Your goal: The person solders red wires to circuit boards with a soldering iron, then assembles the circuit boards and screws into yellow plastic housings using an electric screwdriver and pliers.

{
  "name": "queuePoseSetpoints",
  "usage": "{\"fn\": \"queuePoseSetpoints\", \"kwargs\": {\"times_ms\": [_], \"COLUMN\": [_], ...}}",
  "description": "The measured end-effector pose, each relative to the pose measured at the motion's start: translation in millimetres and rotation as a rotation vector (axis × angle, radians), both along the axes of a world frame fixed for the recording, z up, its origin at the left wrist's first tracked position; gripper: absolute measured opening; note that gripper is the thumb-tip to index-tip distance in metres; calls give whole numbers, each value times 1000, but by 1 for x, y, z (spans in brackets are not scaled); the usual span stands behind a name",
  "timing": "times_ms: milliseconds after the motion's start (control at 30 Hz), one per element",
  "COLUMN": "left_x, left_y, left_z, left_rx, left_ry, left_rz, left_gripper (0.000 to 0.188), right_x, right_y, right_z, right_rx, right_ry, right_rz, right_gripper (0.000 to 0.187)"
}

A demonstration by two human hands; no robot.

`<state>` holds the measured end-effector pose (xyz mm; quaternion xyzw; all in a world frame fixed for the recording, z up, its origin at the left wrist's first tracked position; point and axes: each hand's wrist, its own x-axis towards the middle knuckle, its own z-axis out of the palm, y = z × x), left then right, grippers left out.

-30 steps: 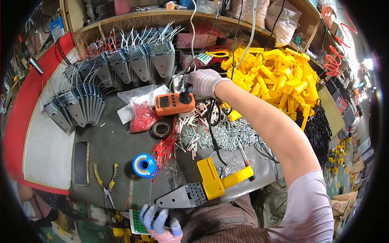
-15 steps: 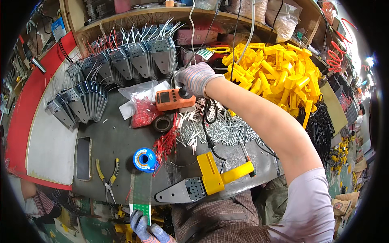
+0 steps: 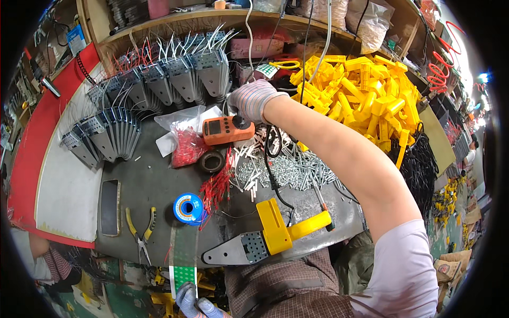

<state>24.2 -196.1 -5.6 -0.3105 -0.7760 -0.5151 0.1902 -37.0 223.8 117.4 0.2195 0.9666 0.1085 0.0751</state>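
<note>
My right hand (image 3: 253, 100), in a striped knit glove, is closed at the upper right end of an orange handheld device (image 3: 225, 132) with a small screen. Whatever its curled fingers hold is hidden. At the table's front edge my left hand (image 3: 195, 303), also gloved, pinches the lower end of a green sticker sheet (image 3: 185, 279) with a white border. Just right of that sheet lies a yellow-handled tool (image 3: 275, 233) with a grey perforated, tapered metal body. A black cable (image 3: 271, 177) runs down to it.
A blue solder spool (image 3: 189, 209), pliers (image 3: 141, 233) and a phone-like slab (image 3: 110, 208) lie at left. Screws (image 3: 286, 167) and red wires (image 3: 217, 185) cover the middle. Yellow plastic housings (image 3: 366, 95) are heaped at right; metal plates with wires (image 3: 183, 77) stand at back.
My left hand has shifted slightly lower, showing more of the green sheet. My right hand has shifted only slightly, still at the orange device.
</note>
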Motion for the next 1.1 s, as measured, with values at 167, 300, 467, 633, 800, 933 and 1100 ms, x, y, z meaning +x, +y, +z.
{"fn": "queuePoseSetpoints", "kwargs": {"times_ms": [167,300,467,633,800,933,1100], "left_x": [0,-1,-1,2,3,3,1], "left_y": [0,3,3,3,0,0,7], "left_z": [2,1,-4,-5,-5,-5,-5], "left_rx": [11,5,-6,6,7,1,28], "left_ry": [-32,-51,-63,-112,-137,-130,-108], "left_rz": [-17,-12,-23,-74,-108,-115,-150], "left_gripper": [35,36,35,35,35,35,35], "right_x": [-1,1,2,1,-4,-8,-3], "right_y": [0,-2,0,1,-6,-5,-4], "right_z": [4,6,6,6,9,2,0], "right_rx": [-8,-18,-5,-28,-48,-36,-64], "right_ry": [-42,-8,-4,-23,-63,-121,-39], "right_rz": [-39,3,-11,-19,-31,-59,-57], "right_gripper": [20,20,19,20,22,24,30]}}
